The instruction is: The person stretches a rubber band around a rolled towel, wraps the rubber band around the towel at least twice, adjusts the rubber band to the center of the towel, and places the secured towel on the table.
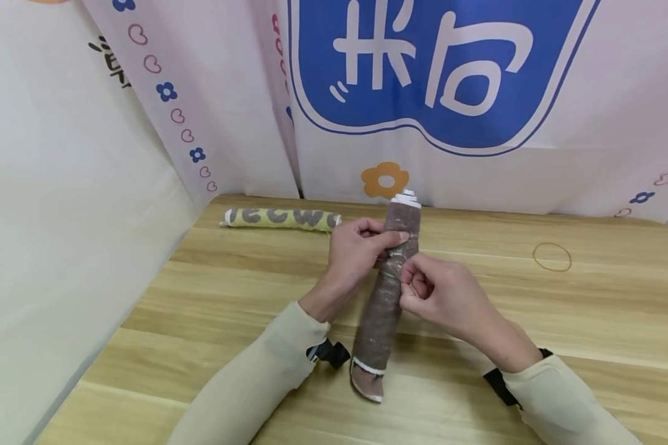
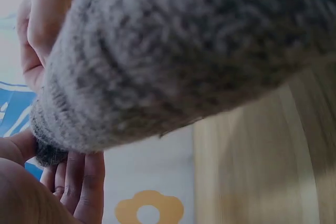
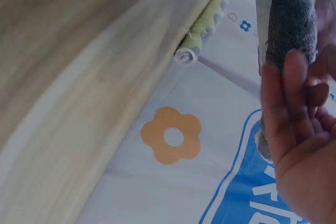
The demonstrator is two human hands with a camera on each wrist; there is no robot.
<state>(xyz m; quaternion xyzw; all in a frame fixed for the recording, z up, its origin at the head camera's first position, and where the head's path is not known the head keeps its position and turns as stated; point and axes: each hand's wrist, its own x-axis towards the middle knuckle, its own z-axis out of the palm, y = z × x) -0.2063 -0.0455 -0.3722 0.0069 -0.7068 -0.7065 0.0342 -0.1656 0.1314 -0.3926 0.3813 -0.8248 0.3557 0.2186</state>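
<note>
A brown towel [image 1: 378,315], rolled into a long tube with white edging, slants up from the wooden table in the head view. My left hand [image 1: 352,254] grips its upper half, thumb across the front and fingers behind. At the narrowed middle, a thin rubber band [image 1: 391,269] runs round the roll. My right hand [image 1: 448,296] pinches at this band with curled fingers, right against the roll's side. In the left wrist view the towel's fuzzy surface [image 2: 184,61] fills much of the picture and covers part of the hands.
A yellow-green rolled towel [image 1: 284,219] with grey lettering lies at the table's back left, a thin band near its end. One loose rubber band [image 1: 553,257] lies on the wooden table [image 1: 601,309] at right. A printed curtain [image 1: 245,123] hangs behind the back edge.
</note>
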